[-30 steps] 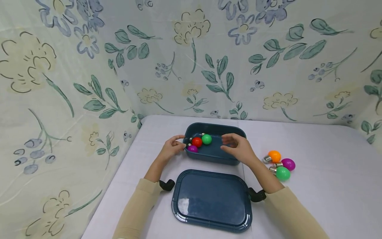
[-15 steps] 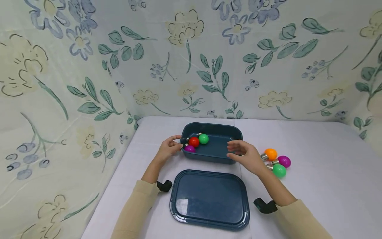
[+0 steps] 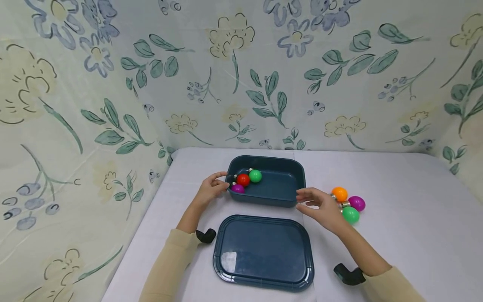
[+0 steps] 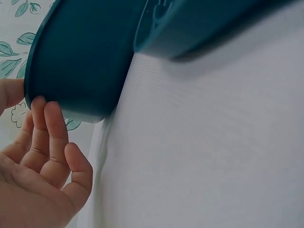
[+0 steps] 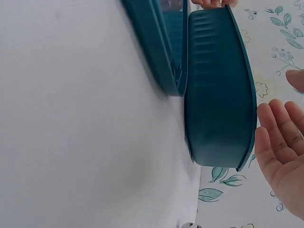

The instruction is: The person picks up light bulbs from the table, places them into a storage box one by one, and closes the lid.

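Observation:
A dark blue plastic box (image 3: 264,199) stands at the far middle of the table. Inside its left end lie a red light bulb (image 3: 243,180), a green bulb (image 3: 255,175) and a purple bulb (image 3: 237,188). My left hand (image 3: 208,191) holds the box's left end by the rim, fingertips on the outer wall in the left wrist view. Beside the front right corner, my right hand (image 3: 320,208) has its fingers spread and nothing between them. Behind that hand lie an orange bulb (image 3: 340,193), a purple bulb (image 3: 357,203) and a green bulb (image 3: 351,215), their metal bases partly hidden.
A matching dark blue lid (image 3: 264,251) lies flat on the white tablecloth (image 3: 407,226), between the forearms and nearer than the box. A flower-patterned cloth (image 3: 241,75) hangs behind the table and along its left side.
My right hand has moved right and toward me, from over the box's inside to its front right corner. The left hand stays at the left rim. The view has shifted slightly.

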Action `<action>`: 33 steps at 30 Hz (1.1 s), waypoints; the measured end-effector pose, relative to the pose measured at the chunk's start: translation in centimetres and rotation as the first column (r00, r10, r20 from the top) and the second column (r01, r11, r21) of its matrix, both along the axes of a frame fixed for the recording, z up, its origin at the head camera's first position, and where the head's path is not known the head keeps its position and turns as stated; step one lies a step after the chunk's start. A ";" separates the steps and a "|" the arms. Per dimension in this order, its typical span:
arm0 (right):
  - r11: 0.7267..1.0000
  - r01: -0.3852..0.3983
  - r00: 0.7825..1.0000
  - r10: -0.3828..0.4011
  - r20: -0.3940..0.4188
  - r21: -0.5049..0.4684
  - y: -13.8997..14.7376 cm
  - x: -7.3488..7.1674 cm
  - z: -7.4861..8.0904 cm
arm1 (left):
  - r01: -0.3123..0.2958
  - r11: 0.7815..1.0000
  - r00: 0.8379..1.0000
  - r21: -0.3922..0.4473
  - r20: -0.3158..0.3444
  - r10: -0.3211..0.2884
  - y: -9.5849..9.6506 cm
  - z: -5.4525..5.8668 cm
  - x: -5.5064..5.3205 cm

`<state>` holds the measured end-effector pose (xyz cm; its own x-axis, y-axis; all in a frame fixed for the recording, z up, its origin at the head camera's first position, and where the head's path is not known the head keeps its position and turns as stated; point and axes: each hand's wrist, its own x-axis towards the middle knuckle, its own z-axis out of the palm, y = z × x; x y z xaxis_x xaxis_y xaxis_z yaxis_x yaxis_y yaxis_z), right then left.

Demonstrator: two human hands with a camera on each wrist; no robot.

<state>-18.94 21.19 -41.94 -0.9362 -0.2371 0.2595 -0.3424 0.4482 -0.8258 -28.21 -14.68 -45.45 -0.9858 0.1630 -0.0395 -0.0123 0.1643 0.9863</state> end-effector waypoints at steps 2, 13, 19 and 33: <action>1.000 0.024 1.000 -0.024 -0.016 0.016 0.3 0.3 -0.2 | 0.000 1.000 1.000 0.000 -0.004 0.000 0.0 0.0 0.0; 0.986 0.127 0.991 -0.130 0.027 0.105 2.3 2.2 -1.0 | 0.012 1.000 1.000 0.007 -0.016 -0.011 -0.3 -0.4 0.1; 0.976 0.172 0.985 -0.172 -0.010 0.130 3.9 2.8 -0.7 | 0.012 1.000 1.000 0.013 -0.012 -0.012 -0.4 -0.5 0.3; 0.956 0.254 0.964 -0.238 -0.116 0.145 8.5 3.9 -0.8 | -0.005 1.000 1.000 -0.007 -0.017 0.005 -0.2 -0.4 0.2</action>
